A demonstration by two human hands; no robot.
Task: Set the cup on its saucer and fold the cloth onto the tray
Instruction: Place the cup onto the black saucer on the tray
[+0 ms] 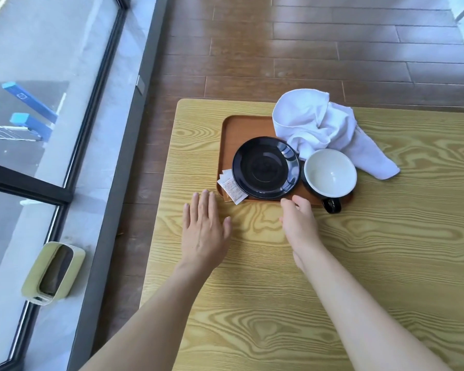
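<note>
A brown wooden tray (pixel 241 127) lies on the light wooden table (pixel 359 263). On it sits an empty black saucer (pixel 265 168). Right of the saucer stands a black cup (pixel 330 174) with a white inside, its handle pointing toward me. A crumpled white cloth (pixel 322 127) lies over the tray's far right part and spills onto the table. My left hand (pixel 205 231) rests flat on the table just before the tray's near left corner, fingers apart. My right hand (pixel 299 223) hovers at the tray's near edge, fingers loosely curled, holding nothing.
Small white paper packets (pixel 231 187) lie at the tray's near left corner, beside the saucer. The table's left edge drops to a dark wooden floor. A pale green bin (pixel 52 274) stands on the grey ledge by the window at left.
</note>
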